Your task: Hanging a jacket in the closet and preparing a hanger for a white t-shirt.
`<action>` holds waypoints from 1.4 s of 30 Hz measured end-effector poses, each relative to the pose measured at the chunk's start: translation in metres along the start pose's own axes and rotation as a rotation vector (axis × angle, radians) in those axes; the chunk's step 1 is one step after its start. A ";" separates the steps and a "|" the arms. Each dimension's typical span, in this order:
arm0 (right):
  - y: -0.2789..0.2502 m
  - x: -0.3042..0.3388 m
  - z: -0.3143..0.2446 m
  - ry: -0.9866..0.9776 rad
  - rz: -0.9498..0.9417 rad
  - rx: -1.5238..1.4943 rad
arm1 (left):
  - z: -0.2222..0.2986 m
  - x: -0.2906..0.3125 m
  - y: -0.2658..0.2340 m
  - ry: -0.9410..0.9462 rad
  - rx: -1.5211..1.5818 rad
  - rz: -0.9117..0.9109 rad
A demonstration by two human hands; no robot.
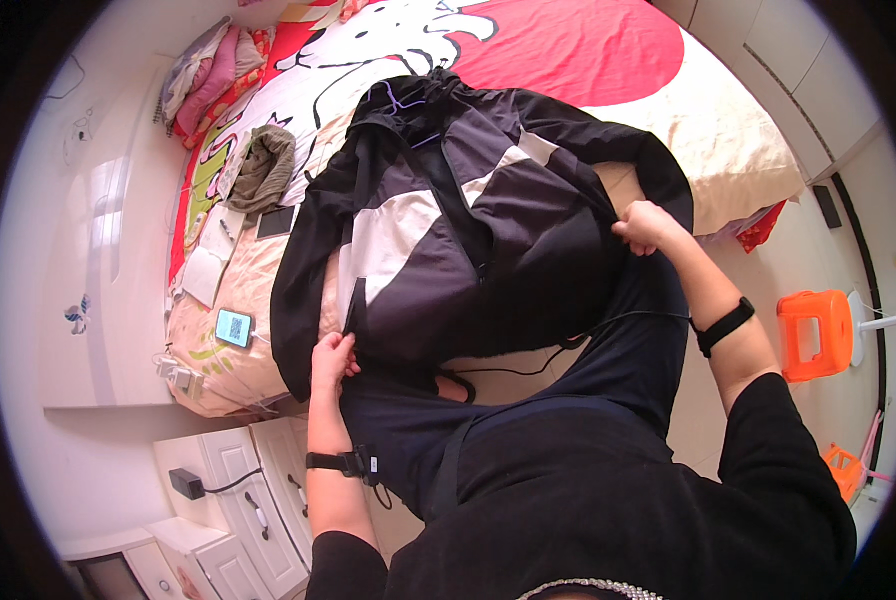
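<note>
A black, grey and white hooded jacket (538,260) lies spread over the near edge of the bed, its hood toward the far side and its lower part hanging over my legs. Its front is partly unfastened, and a purple hanger (405,101) shows inside the neck. At the jacket's lower left edge, my left hand (335,360) is closed, pinching the fabric near a pocket zipper. My right hand (643,227) is closed too, gripping the right side edge below the sleeve. Both sleeves lie out to the sides.
On the bed's left lie a brown knitted garment (265,168), a phone with a lit screen (234,327), and white papers (206,270). Folded bedding (213,80) is heaped behind. An orange stool (814,336) stands at right, and a white cabinet (238,490) at lower left.
</note>
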State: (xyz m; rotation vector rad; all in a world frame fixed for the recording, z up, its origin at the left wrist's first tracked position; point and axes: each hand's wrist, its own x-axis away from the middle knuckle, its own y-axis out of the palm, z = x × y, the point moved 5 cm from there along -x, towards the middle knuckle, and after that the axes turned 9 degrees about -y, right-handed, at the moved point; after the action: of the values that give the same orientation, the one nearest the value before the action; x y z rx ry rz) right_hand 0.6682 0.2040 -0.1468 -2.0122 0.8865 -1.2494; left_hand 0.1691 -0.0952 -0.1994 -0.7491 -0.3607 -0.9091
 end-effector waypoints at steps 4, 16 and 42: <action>-0.002 0.005 -0.036 -0.012 0.042 0.083 | 0.043 0.016 0.006 0.546 -0.701 0.583; 0.050 -0.042 -0.077 -0.428 0.251 0.368 | 0.075 -0.030 0.073 0.688 -0.994 0.463; 0.088 -0.013 -0.147 -0.652 0.717 0.357 | 0.150 0.102 0.196 1.137 -0.811 -0.148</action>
State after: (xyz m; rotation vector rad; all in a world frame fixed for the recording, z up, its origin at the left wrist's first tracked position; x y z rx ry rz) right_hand 0.5098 0.1410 -0.1659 -1.4510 0.8526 -0.2871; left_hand 0.3916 0.0303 -0.1201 -0.8003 1.0241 -1.4850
